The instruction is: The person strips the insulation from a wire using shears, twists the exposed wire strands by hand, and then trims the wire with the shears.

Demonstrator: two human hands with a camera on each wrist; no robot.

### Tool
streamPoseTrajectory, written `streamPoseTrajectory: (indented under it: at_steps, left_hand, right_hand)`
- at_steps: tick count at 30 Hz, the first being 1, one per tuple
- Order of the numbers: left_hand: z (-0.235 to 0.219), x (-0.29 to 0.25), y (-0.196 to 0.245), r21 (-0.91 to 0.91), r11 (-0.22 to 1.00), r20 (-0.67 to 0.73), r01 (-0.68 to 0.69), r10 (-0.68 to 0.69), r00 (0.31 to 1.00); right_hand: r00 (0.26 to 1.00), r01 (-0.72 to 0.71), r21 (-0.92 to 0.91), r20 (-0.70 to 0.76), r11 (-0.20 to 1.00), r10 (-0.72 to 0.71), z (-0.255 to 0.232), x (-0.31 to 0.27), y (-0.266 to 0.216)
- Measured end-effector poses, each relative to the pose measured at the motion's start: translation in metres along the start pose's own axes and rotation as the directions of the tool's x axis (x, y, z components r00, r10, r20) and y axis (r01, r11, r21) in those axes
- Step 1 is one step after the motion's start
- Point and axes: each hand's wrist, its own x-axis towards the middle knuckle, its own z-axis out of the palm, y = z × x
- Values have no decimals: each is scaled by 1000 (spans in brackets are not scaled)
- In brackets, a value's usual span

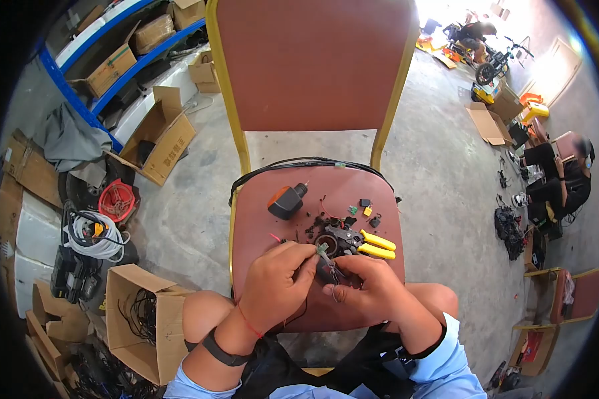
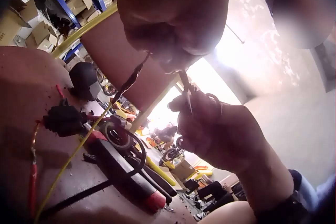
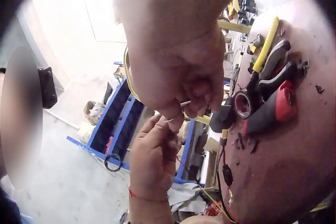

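Observation:
Over the front of the brown chair seat [image 1: 266,229], my left hand [image 1: 279,276] pinches a wire with a dark sleeve [image 2: 130,81]; a small greenish piece [image 1: 323,249] shows at its fingertips. My right hand [image 1: 371,286] grips a slim, two-pronged metal tool [image 2: 188,98], its narrow tips close to the left fingertips. A thin yellow wire [image 2: 73,158] runs down from the dark sleeve. Beyond the hands lies a wire stripper with yellow handles [image 1: 378,251]. Red-and-black handles [image 3: 270,111] also lie on the seat, mostly hidden by the hands in the head view.
An orange-and-black housing [image 1: 286,201], small connectors [image 1: 366,203] and dark scraps lie on the seat. Black cable [image 1: 313,161] runs along its rear edge, below the backrest [image 1: 313,66]. Cardboard boxes [image 1: 140,319] stand at left near blue shelving [image 1: 66,80]. Another person [image 1: 566,179] sits at right.

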Motion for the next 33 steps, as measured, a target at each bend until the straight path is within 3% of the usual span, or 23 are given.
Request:
streamPoseTrajectory:
  at_steps: [3,24,30,33]
  left_hand:
    - [-1,0,0,20,999,35,-41,40,999]
    - [-1,1,-2,-74,997,80,-4,10,997]
    - [-3,4,-4,-112,994,74,21,-13,997]
    - [0,1,-6,-124,991,41,60,-55,998]
  right_hand:
    - [993,109,-73,-34,991,-112,2,1,8]
    - [1000,20,-144,14,989,-18,-4,-3,-5]
    - [996,-51,76,70,996,46,0,-4,5]
    - [977,-189,472,182,861,114,8,-1,17]
